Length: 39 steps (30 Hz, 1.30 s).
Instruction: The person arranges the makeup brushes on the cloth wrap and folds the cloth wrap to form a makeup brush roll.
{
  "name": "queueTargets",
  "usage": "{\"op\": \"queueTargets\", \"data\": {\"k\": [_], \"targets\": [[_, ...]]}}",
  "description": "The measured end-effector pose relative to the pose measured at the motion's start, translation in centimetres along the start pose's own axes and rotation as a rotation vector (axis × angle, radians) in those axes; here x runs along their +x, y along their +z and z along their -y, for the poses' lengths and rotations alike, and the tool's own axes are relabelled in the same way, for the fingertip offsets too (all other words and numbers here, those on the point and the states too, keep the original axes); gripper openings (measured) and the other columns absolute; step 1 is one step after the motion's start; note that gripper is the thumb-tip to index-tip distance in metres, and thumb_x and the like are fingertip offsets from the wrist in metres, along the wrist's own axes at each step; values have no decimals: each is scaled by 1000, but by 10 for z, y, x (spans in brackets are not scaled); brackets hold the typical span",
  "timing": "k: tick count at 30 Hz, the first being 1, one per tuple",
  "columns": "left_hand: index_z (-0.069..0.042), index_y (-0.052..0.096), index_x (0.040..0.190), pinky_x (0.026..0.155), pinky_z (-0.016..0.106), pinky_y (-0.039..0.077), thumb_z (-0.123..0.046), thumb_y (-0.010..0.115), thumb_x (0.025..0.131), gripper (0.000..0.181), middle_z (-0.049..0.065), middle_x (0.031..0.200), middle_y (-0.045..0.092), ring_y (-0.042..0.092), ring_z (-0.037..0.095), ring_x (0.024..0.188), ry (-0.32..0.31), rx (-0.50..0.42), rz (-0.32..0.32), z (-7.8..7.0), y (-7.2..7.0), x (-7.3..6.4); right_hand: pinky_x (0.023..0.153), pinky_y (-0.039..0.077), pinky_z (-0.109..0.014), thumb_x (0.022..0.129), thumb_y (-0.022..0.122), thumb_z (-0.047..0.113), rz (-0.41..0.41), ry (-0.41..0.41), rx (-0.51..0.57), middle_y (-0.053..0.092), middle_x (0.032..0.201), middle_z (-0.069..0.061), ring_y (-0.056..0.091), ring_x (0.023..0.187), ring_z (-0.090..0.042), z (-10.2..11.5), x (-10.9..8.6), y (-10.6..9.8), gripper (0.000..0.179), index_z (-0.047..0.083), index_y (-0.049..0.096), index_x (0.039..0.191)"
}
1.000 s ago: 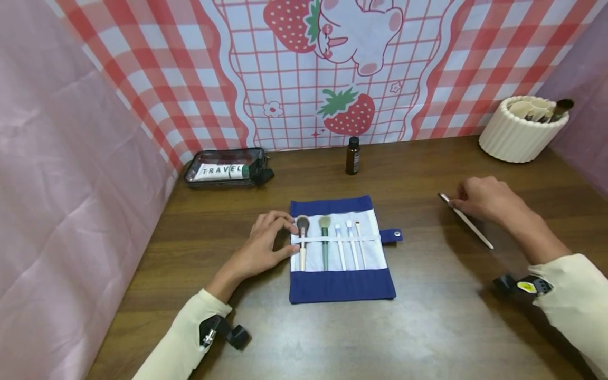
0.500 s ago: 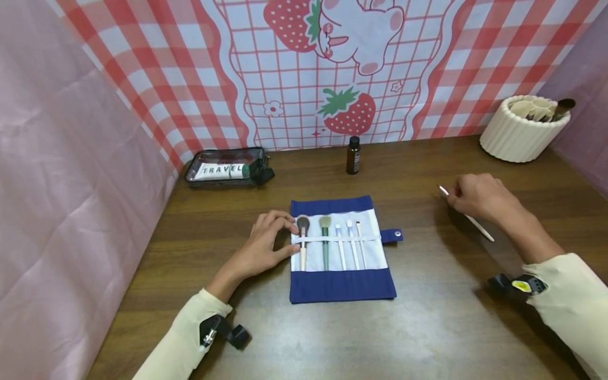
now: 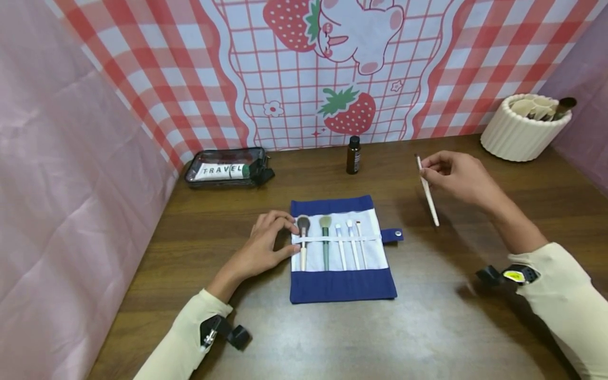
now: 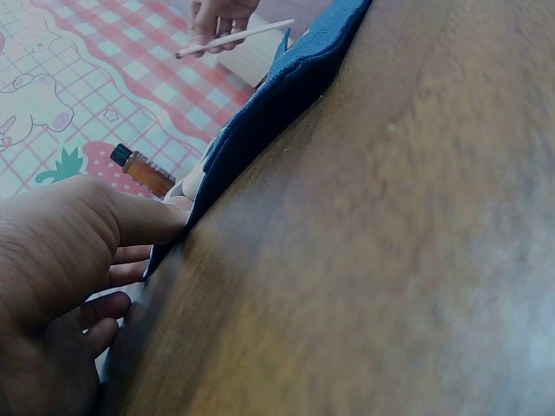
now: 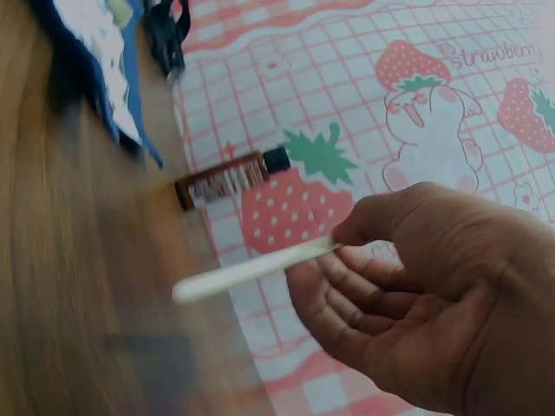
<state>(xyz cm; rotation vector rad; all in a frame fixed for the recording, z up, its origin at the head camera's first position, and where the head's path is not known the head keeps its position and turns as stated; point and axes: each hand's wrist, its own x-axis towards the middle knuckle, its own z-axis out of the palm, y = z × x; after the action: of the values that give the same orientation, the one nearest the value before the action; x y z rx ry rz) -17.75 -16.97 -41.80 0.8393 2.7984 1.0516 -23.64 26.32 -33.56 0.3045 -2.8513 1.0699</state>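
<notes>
A white-handled makeup brush is pinched between the thumb and fingers of my right hand, raised over the table on the right. Its small dark tip points away, its handle end towards me. In the right wrist view the pale handle sticks out from the fingertips. A navy brush roll lies spread in the middle, several brushes tucked under its white elastic band. My left hand rests at the roll's left edge, thumb and fingers touching it near the large dark-haired brush.
A brown bottle with a black cap stands behind the roll. At the back left lies a clear pouch holding a white tube. A ribbed cream holder with a brush in it stands at the back right. Checked cloth hangs behind.
My right hand has lifted the makeup brush off the table and moved it left and away from me; the brush now stands more upright in view. The left hand and roll stay put.
</notes>
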Motion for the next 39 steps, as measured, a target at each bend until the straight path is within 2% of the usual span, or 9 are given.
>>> {"op": "queueTargets", "data": {"k": [5, 11, 16, 21, 27, 32, 39], "targets": [[-18, 61, 113, 107, 56, 22, -31, 76, 92, 28, 2, 138, 47, 33, 29, 131, 7, 2, -4, 1, 0, 0, 66, 57, -30, 100, 63, 18, 32, 4, 296, 68, 93, -13, 69, 73, -16, 11, 6, 11, 30, -7, 59, 117], [-18, 62, 113, 106, 55, 22, -32, 75, 92, 28, 1, 138, 47, 33, 28, 130, 4, 1, -3, -1, -1, 0, 73, 58, -40, 101, 62, 14, 44, -11, 469, 70, 96, -11, 70, 78, -20, 20, 12, 29, 27, -8, 57, 116], [-19, 62, 112, 106, 55, 22, -33, 75, 92, 28, 1, 138, 47, 33, 28, 131, 2, 1, -2, 0, 0, 0, 76, 57, -45, 101, 60, 12, 92, -15, 543, 69, 99, -16, 70, 81, -20, 26, 15, 44, 28, -10, 56, 117], [-19, 62, 112, 106, 55, 22, -33, 75, 92, 28, 1, 138, 47, 33, 28, 130, 6, 5, -3, 0, 0, 0, 78, 57, -46, 101, 61, 14, 152, -14, 555, 68, 102, -21, 70, 83, -24, 31, 18, 57, 32, -11, 55, 120], [-19, 62, 113, 106, 55, 22, -32, 75, 92, 28, 1, 138, 47, 33, 28, 130, 11, 1, -5, 0, 0, 0, 79, 56, -50, 101, 61, 14, 180, 17, 564, 64, 102, -23, 69, 85, -30, 35, 20, 72, 28, -6, 56, 118], [-18, 61, 114, 107, 55, 22, -31, 75, 92, 29, 0, 138, 47, 32, 28, 131, 15, 1, -4, 0, 0, 1, 80, 56, -49, 101, 62, 13, 233, 43, 577, 63, 103, -24, 68, 84, -31, 35, 19, 78, 29, -7, 54, 120], [-17, 62, 114, 107, 55, 21, -30, 76, 92, 30, 1, 138, 47, 33, 29, 131, 23, -6, -8, -1, -1, 0, 78, 57, -46, 101, 58, 6, 326, 27, 613, 61, 108, -31, 69, 81, -27, 30, 15, 84, 34, -14, 47, 126]]}}
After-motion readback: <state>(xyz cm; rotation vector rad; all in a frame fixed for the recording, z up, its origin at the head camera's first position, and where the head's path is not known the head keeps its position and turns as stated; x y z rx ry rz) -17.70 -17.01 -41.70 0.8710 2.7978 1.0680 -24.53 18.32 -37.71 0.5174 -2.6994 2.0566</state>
